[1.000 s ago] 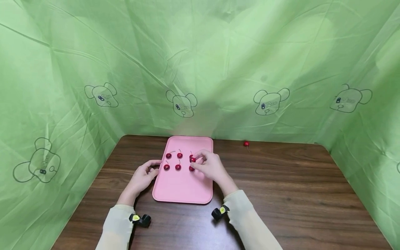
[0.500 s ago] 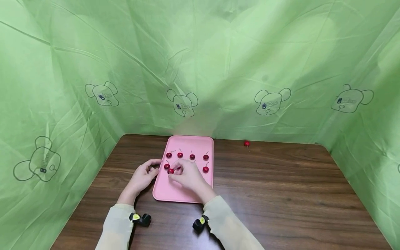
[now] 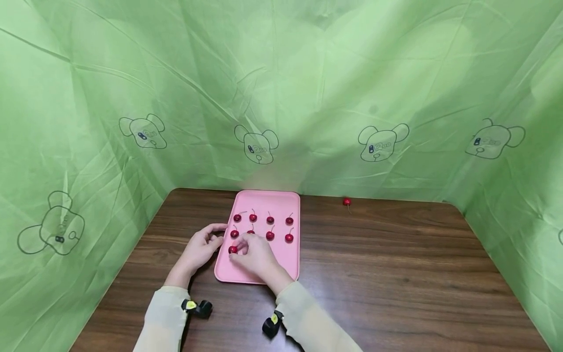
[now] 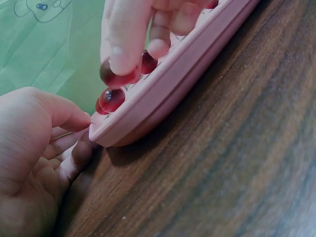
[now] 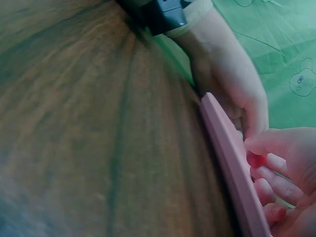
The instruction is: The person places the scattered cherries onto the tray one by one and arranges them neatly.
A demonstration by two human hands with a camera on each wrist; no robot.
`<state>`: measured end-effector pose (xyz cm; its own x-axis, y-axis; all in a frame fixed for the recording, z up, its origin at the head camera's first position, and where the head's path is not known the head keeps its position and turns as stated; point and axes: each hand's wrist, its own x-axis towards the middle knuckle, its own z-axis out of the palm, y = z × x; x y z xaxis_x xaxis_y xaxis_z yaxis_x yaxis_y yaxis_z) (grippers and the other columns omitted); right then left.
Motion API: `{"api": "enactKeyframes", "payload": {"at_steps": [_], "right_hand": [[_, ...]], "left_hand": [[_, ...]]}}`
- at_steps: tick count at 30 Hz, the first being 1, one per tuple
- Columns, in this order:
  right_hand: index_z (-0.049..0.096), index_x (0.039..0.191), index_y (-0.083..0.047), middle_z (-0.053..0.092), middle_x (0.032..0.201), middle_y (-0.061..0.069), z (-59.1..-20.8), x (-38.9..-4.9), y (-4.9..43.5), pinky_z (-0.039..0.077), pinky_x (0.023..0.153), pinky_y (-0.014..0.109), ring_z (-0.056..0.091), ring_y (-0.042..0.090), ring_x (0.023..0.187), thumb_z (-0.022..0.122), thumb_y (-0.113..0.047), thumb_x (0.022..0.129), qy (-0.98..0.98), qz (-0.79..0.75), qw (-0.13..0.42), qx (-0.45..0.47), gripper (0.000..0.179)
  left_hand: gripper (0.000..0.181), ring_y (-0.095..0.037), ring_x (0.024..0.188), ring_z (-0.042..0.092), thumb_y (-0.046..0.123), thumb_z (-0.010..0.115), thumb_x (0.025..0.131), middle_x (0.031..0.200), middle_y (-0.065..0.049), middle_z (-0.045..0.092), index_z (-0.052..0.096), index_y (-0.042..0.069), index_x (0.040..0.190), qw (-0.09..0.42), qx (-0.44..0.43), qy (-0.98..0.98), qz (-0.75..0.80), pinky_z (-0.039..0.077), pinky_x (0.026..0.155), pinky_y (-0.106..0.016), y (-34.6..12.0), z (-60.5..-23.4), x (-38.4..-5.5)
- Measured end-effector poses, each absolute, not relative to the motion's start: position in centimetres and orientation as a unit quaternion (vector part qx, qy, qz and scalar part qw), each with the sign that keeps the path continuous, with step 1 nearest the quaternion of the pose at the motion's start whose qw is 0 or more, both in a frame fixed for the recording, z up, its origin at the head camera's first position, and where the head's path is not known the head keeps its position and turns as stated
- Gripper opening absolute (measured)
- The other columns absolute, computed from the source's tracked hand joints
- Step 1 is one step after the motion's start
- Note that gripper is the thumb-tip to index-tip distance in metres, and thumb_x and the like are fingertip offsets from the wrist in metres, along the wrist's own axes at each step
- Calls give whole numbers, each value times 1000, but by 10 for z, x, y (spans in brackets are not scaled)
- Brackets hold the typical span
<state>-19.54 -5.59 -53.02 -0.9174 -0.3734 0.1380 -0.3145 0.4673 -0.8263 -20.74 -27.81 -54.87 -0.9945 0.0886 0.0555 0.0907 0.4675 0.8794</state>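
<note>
Between thumb and fingertips my right hand (image 3: 256,254) pinches a red cherry (image 3: 232,250), low over the left part of the pink tray (image 3: 268,200). In the left wrist view this cherry (image 4: 117,76) shows under the right fingers. My left hand (image 3: 200,249) holds the tray's left edge; in the left wrist view its thumb (image 4: 74,114) lies at the rim, the other fingers curled lower down. Beyond the right hand, several stemmed cherries lie on the tray in two rows, among them a far right cherry (image 3: 289,220). The right hand partly covers one cherry (image 3: 250,232).
A single cherry (image 3: 347,201) with its stem lies near the back edge of the brown wooden table (image 3: 387,274), right of the tray. A green cloth (image 3: 325,88) with drawn mouse heads hangs behind and at both sides. Both wrists wear black cameras.
My right hand has moved from the tray's right side leftward and nearer to me, carrying the cherry. Cherries at the right of the rows are now uncovered. My left hand has stayed put.
</note>
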Motion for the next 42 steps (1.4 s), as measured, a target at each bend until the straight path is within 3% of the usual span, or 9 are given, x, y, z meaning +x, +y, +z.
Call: {"api": "enactKeyframes", "payload": {"at_steps": [6, 16, 27, 34, 42], "right_hand": [[78, 100, -13, 72, 91, -3, -532, -193, -59, 46, 71, 19, 55, 3, 76, 90, -18, 84, 868, -448, 23, -213, 20], [79, 104, -13, 71, 94, -2, -535, -193, -63, 46, 76, 22, 59, 10, 83, 90, -18, 85, 873, -432, 14, -226, 22], [77, 109, -15, 70, 99, -4, -531, -194, -60, 46, 74, 20, 52, 2, 80, 91, -20, 85, 878, -424, 34, -219, 28], [77, 112, -14, 73, 104, -2, -523, -195, -53, 49, 78, 21, 61, 9, 87, 92, -21, 85, 869, -436, 50, -230, 31], [77, 118, -5, 75, 110, 10, -504, -211, -27, 54, 82, 23, 71, 25, 94, 90, -15, 88, 849, -466, 35, -246, 34]], "left_hand": [[36, -16, 82, 61, 2, 67, 105, 96, -12, 69, 70, 5, 141, 0, -52, -857, -513, 51, 71, -25, -278, -549, -208], [37, -17, 83, 61, 3, 68, 105, 97, -11, 70, 69, 6, 142, -2, -50, -859, -510, 51, 72, -26, -278, -549, -207], [37, -17, 82, 61, 6, 69, 105, 95, -13, 69, 70, 8, 142, -3, -45, -853, -520, 51, 71, -26, -278, -547, -206], [37, -17, 81, 61, 5, 69, 105, 93, -12, 69, 70, 7, 141, -4, -47, -853, -520, 50, 70, -26, -278, -548, -206], [36, -16, 82, 62, 3, 69, 104, 99, -12, 72, 71, 5, 140, 0, -53, -854, -518, 52, 71, -25, -279, -550, -208]]}}
